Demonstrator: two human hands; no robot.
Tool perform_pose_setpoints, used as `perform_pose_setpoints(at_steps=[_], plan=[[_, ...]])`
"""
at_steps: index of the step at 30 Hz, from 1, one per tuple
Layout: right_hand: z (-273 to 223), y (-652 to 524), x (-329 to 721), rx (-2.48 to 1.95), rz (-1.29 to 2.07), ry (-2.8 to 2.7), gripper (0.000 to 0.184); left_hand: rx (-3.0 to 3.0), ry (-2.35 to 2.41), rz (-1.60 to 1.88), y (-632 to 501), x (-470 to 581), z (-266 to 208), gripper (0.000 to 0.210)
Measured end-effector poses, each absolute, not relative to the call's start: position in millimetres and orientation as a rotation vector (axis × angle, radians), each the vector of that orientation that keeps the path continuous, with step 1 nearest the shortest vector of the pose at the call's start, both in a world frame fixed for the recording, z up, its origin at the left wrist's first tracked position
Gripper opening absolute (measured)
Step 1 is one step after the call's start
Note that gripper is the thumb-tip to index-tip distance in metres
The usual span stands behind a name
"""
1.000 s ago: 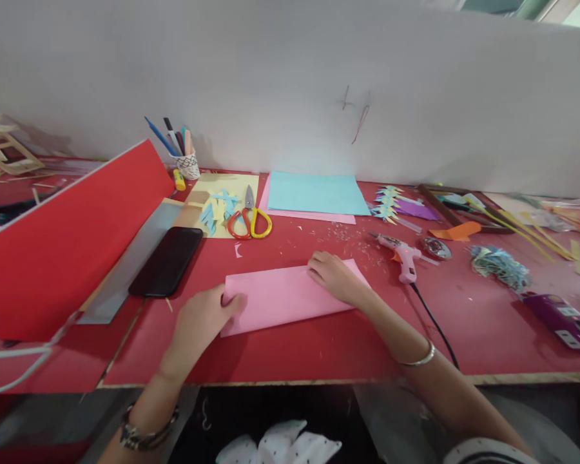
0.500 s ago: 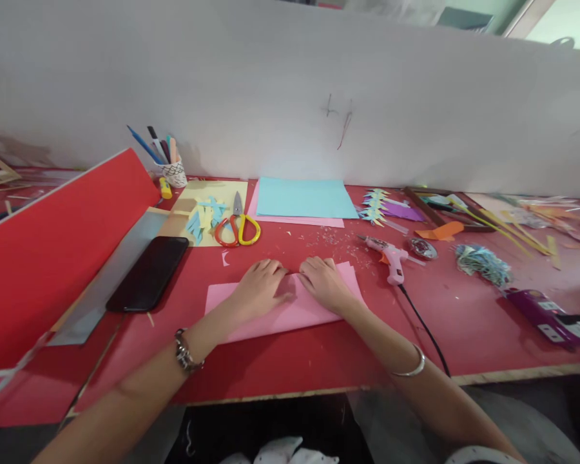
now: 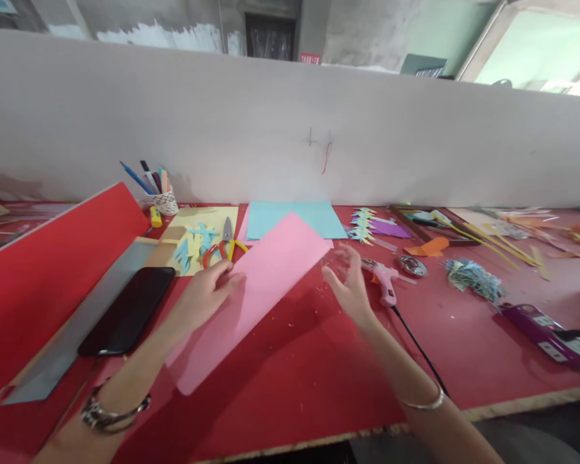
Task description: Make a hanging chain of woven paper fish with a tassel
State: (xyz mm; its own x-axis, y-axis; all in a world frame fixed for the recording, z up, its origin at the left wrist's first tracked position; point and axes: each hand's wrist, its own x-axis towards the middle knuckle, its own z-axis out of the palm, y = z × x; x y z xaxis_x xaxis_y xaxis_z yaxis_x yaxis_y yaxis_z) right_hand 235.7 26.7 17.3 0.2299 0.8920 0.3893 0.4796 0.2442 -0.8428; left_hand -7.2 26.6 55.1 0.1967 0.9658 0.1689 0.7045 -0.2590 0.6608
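Note:
A pink sheet of paper (image 3: 270, 270), folded over, is lifted off the red tabletop and tilted, its far corner up over the blue paper (image 3: 294, 216). My left hand (image 3: 205, 293) pinches its left edge between thumb and fingers. To the right of the paper, my right hand (image 3: 350, 283) has its fingers spread and holds nothing. Just beyond that hand lies a pink glue gun (image 3: 384, 280) with a black cord. Behind my left hand are scissors (image 3: 227, 241) with red and yellow handles, partly covered by the pink paper.
A black phone (image 3: 128, 309) and a standing red board (image 3: 62, 277) are at the left. A pen cup (image 3: 163, 201) stands by the white partition (image 3: 222, 129). On the right are a bundle of shredded paper (image 3: 473, 278), a purple device (image 3: 546, 332) and a dark tray (image 3: 457, 237).
The pink paper was flat under both hands; it is now raised and turned, held by my left hand. My right hand has let go and moved right. The camera view has tipped up.

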Motion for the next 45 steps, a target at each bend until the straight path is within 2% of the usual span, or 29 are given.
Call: perform_pose_setpoints(at_steps=[3,6,10,12,15,19,22,27,31,36,45], plan=[[14,17,217,-1.129,1.172,-1.261,0.061,1.931,1.555,0.974,19,6,53,0.027],[12,5,197,-0.981,1.427,-1.171,0.062,1.841,1.486,1.022,9,27,45,0.021],[16,-2,192,-1.073,1.377,-1.011,0.047,1.613,1.421,1.054,3,46,37,0.022],[20,0,196,-1.099,1.365,-0.961,0.044,1.434,1.277,0.951,4,47,36,0.019],[23,1,201,-1.159,1.415,-0.992,0.040,1.201,1.107,0.798,9,43,35,0.027],[21,-2,199,-1.197,1.561,-1.140,0.032,0.980,1.194,0.935,22,32,31,0.016],[17,-5,196,-1.159,1.651,-1.258,0.027,0.937,1.217,1.022,30,24,23,0.017],[15,-7,197,-1.155,1.848,-1.347,0.031,0.976,1.207,1.060,28,21,11,0.028],[15,-2,197,-1.164,1.693,-1.177,0.039,1.083,1.200,0.921,18,29,8,0.027],[13,4,201,-1.197,1.643,-1.071,0.040,1.181,1.087,0.760,9,38,7,0.027],[16,0,197,-1.222,1.631,-1.010,0.038,1.154,1.130,0.729,6,38,8,0.022]])
